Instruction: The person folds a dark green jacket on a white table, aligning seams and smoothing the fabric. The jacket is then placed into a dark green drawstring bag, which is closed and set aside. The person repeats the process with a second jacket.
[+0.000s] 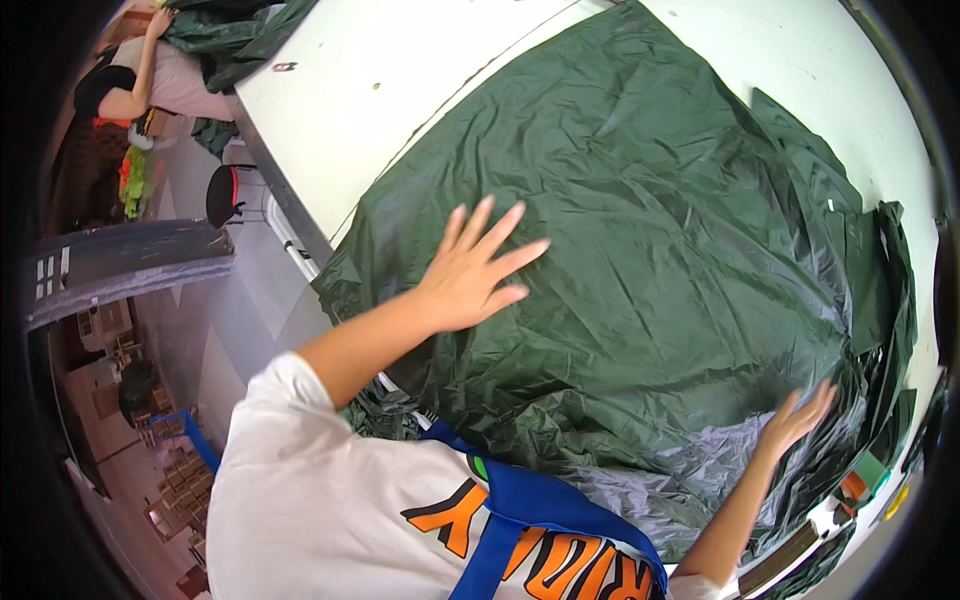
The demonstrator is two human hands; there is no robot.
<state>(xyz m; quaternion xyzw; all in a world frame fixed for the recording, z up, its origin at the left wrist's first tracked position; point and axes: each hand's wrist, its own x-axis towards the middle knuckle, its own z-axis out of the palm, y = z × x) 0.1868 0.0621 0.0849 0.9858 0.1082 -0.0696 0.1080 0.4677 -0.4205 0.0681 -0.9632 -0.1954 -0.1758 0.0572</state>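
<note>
A broad white tabletop (pixel 330 130) carries more dark green folded cloth (pixel 895 290) crowded along its right side, with a small green-and-orange object (pixel 865 478) near the right edge. Beyond the left edge are a round black stool (pixel 222 195), stacked brown cardboard boxes (pixel 185 485) and, farther up, another person (pixel 170 80) reaching to dark green fabric (pixel 225 45). The large dark green fabric sheet (pixel 620 250) lies across the table before the wearer. The left hand (pixel 475 275) is palm down above its left part, fingers fanned wide; contact cannot be told. The right hand (pixel 795 425), slightly blurred, has fingers extended and thumb raised by the lower right folds. The sheet is thin, slightly shiny and creased, with greyish, crinkled patches along its near side
</note>
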